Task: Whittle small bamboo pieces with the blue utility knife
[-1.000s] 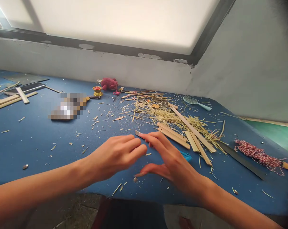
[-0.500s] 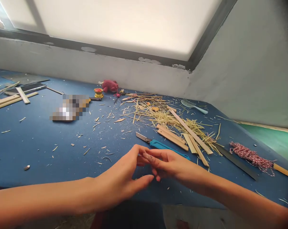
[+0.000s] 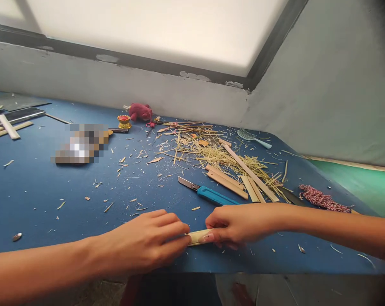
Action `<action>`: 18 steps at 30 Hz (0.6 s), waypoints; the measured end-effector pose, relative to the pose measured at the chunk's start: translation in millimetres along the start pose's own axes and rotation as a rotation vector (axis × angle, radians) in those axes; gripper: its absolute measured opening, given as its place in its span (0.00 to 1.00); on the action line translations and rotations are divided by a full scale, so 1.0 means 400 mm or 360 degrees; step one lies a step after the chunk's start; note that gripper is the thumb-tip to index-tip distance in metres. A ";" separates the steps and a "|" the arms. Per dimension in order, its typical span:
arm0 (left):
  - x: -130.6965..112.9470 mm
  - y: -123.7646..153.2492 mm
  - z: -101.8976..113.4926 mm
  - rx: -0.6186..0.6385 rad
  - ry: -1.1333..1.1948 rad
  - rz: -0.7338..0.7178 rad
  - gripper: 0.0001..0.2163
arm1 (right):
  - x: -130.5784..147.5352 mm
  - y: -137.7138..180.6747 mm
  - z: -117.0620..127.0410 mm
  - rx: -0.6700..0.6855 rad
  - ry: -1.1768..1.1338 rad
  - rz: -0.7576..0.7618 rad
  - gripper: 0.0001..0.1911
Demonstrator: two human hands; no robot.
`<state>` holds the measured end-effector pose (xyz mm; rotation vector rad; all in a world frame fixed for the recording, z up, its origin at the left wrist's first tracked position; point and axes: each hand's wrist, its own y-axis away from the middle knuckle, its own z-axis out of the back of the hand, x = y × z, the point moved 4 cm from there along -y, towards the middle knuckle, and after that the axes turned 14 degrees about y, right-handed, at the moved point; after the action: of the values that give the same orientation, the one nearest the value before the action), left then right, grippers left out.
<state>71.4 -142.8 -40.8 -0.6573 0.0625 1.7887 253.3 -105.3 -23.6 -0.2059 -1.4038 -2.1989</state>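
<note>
My left hand (image 3: 147, 242) and my right hand (image 3: 235, 225) meet at the near edge of the blue table (image 3: 39, 191). Both pinch a short pale bamboo strip (image 3: 197, 236) that lies flat between them, the left at one end and the right at the other. Fingers of both hands are curled closed on it. A blue utility knife (image 3: 208, 193) with its blade out lies on the table just beyond the hands.
Flat bamboo slats (image 3: 243, 178) and a heap of straw-like shavings (image 3: 218, 155) lie behind the knife. A red-and-white string bundle (image 3: 321, 198) sits at right, a teal brush (image 3: 252, 137) and a pink toy (image 3: 139, 111) near the wall. More slats (image 3: 7, 127) lie far left.
The hands dropped toward the table's near edge and drew slightly apart. A bamboo strip is now visible gripped between them. The knife, once hidden under the right hand, lies uncovered.
</note>
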 end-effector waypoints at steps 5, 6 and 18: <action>-0.023 -0.004 -0.014 -0.0008 -0.0274 -0.0219 0.12 | -0.012 -0.018 0.008 0.0072 0.0022 -0.0036 0.25; -0.026 -0.005 -0.016 -0.0004 -0.0310 -0.0245 0.12 | -0.012 -0.018 0.009 0.0067 -0.0001 -0.0023 0.25; -0.072 0.019 -0.066 -0.0199 -0.0698 -0.0092 0.18 | 0.027 -0.028 -0.011 0.0349 -0.0064 -0.0220 0.19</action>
<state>80.0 -179.9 -51.8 -0.3379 -0.3637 1.8536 239.3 -109.1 -30.2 -0.0770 -1.7134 -2.1375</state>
